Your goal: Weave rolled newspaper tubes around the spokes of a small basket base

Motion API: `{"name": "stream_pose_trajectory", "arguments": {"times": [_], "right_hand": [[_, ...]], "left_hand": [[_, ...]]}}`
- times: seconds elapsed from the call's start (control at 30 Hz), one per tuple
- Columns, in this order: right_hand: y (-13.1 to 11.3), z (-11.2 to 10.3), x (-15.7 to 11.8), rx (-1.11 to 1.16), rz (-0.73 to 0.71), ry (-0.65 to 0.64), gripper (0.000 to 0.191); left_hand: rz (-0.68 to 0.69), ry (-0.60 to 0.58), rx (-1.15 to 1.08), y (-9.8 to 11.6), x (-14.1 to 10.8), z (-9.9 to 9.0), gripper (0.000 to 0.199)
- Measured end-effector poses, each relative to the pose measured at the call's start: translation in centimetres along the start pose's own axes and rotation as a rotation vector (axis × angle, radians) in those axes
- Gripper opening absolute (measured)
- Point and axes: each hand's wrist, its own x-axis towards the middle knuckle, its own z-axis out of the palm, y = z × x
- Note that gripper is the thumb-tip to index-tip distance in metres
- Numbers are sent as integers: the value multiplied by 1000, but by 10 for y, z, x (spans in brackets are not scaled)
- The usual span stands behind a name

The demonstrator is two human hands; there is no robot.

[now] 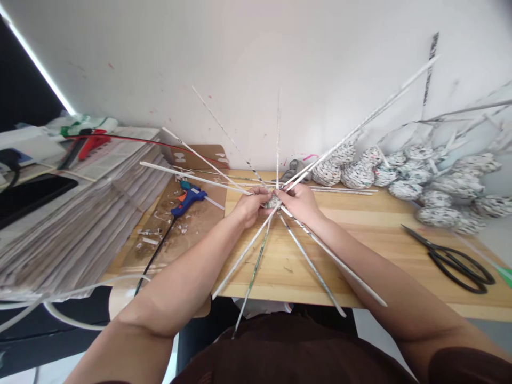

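Several long thin rolled-paper sticks spread out like spokes from a small woven paper centre (273, 201), held above the wooden table. My left hand (253, 207) is closed on the left side of this centre, fingers and thumb pressed together. On its right side, my right hand (298, 201) pinches the woven piece where the sticks meet. One paper stick (312, 261) slants down toward my body, and a pair of sticks (368, 120) reaches up to the right. The fingertips hide part of the centre.
A blue glue gun (188, 200) lies on stained cardboard (160, 250) at the left, beside a tall newspaper stack (88, 213). Woven paper shapes (358, 175) line the wall at the right. Black scissors (452, 261) lie on the wooden table (360, 213).
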Motion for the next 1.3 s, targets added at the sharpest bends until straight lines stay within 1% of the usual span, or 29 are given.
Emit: {"name": "stream_pose_trajectory", "arguments": {"times": [0.07,0.13,0.2,0.23,0.33,0.4,0.5,0.53,0.6,0.7,0.83,0.9,1.0,1.07,1.13,1.17,1.23,1.3], "right_hand": [[4,0,2,-32,-11,-12,23],[6,-2,4,-61,-11,-19,23],[5,-6,6,-86,-19,-1,21],[3,-9,7,-98,-31,20,21],[-7,-18,7,-144,-112,105,22],[-15,-23,5,-189,-180,125,23],[-21,-29,4,-252,-231,112,22],[-20,-30,5,-252,-219,110,22],[-13,-33,11,-209,-149,109,21],[1,-36,21,-80,-23,80,21],[8,-40,25,66,105,1,26],[4,-41,23,119,160,-82,30],[-4,-44,18,171,182,-270,35],[-9,-46,15,166,176,-387,38],[-13,-46,12,145,168,-468,40],[-14,-45,10,142,163,-510,40],[-14,-42,8,147,154,-582,39],[-11,-38,8,144,142,-616,36]], "left_hand": [[-22,1,-11,0,1,-2,14],[-33,-26,1,1,2,-4,12],[-45,-102,28,3,1,-7,11],[-56,-148,45,4,0,-8,14],[-103,-291,97,7,-4,-10,32],[-117,-361,132,7,-7,-11,44],[-78,-376,158,6,-10,-11,61],[-57,-374,156,6,-11,-11,64],[-27,-395,126,7,-11,-12,66],[-75,-455,43,10,-12,-11,60],[-141,-475,-34,15,-14,-9,50],[-148,-519,-12,17,-15,-9,55],[-139,-625,157,18,-16,-15,69],[-121,-669,297,18,-15,-19,70],[-102,-640,381,17,-11,-21,62],[-84,-588,388,16,-9,-21,54],[-42,-425,354,14,-5,-20,44],[-33,-280,323,12,-2,-18,45]]}}
